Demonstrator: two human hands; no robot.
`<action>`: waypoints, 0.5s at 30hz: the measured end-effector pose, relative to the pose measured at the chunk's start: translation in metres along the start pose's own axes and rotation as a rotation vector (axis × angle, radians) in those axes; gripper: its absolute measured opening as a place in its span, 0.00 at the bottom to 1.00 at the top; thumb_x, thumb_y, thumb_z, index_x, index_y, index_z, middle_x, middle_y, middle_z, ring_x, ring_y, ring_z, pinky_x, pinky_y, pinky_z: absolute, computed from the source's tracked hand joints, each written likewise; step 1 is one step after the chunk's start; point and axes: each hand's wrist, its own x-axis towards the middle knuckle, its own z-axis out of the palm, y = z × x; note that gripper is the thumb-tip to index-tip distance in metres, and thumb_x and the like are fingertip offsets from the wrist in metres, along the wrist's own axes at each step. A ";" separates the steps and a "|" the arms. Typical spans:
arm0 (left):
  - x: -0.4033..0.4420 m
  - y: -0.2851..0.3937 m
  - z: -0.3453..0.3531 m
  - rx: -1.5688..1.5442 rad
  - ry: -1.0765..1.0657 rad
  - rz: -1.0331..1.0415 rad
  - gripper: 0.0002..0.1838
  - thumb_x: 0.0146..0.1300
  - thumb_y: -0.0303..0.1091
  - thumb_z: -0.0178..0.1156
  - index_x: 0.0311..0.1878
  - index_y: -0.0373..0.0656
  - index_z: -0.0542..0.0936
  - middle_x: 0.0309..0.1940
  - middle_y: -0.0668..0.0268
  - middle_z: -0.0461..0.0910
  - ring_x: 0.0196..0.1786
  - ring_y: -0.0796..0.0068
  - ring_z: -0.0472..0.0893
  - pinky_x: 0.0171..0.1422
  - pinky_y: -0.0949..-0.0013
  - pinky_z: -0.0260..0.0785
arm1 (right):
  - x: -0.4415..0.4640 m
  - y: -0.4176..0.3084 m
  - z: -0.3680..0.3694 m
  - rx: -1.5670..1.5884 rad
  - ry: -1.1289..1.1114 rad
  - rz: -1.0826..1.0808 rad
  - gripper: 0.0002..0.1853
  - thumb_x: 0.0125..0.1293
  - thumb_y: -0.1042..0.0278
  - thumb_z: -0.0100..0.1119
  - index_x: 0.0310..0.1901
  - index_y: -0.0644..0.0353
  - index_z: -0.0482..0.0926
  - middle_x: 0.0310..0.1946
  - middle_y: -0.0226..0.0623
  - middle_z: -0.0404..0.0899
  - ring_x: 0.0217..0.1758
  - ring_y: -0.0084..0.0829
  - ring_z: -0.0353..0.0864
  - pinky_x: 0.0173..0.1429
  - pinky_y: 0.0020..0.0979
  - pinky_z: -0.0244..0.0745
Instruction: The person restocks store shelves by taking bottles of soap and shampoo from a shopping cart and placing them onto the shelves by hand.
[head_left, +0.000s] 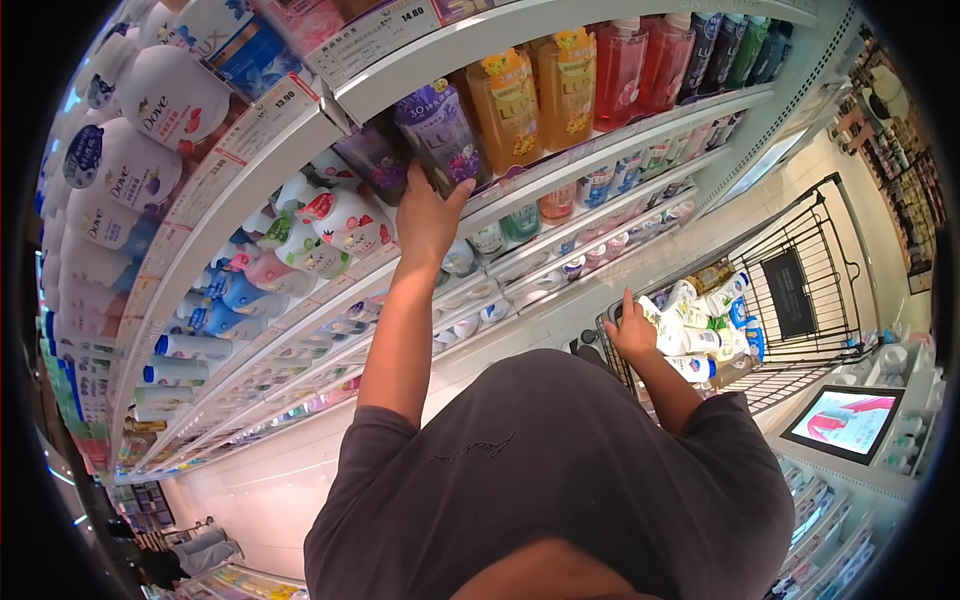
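Observation:
My left hand [432, 205] reaches up to the shelf. Its fingers and thumb are around the lower part of a purple body wash bottle [443, 128], which stands upright among other bottles. Left of it is a second dark purple bottle [375, 160]; amber Lux bottles [503, 103] stand to its right. My right hand [632, 330] rests at the near end of a black wire shopping cart [812, 345], with finger and thumb stretched apart; some fingers are hidden. Several white, blue and amber bottles [700, 325] lie in the cart beside this hand.
Dove bottles [165, 105] crowd the shelf at upper left. Lower shelves [345, 225] hold more pump bottles. Pale tiled floor [265, 500] runs along the shelving. A lit screen [842, 422] and another stocked shelf [835, 535] stand at right. A person's legs [200, 553] show at lower left.

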 end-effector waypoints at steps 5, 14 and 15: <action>0.004 -0.003 0.001 0.035 -0.016 -0.013 0.39 0.59 0.49 0.68 0.65 0.34 0.66 0.49 0.46 0.82 0.54 0.44 0.80 0.58 0.54 0.71 | -0.012 0.008 0.018 0.009 0.069 -0.023 0.52 0.60 0.54 0.66 0.77 0.61 0.43 0.58 0.52 0.71 0.48 0.49 0.82 0.51 0.45 0.79; 0.005 -0.008 0.002 0.016 -0.005 0.030 0.38 0.59 0.48 0.69 0.64 0.35 0.66 0.48 0.46 0.82 0.52 0.44 0.81 0.55 0.53 0.72 | -0.012 0.041 0.069 -0.040 0.038 -0.001 0.52 0.61 0.52 0.64 0.76 0.68 0.43 0.53 0.52 0.75 0.46 0.46 0.83 0.47 0.41 0.80; 0.004 -0.006 0.001 0.020 -0.006 0.027 0.38 0.58 0.48 0.69 0.65 0.36 0.66 0.48 0.46 0.82 0.52 0.44 0.81 0.55 0.53 0.72 | -0.012 0.040 0.068 -0.040 0.042 0.004 0.51 0.61 0.52 0.63 0.76 0.69 0.44 0.51 0.53 0.77 0.45 0.47 0.83 0.47 0.41 0.80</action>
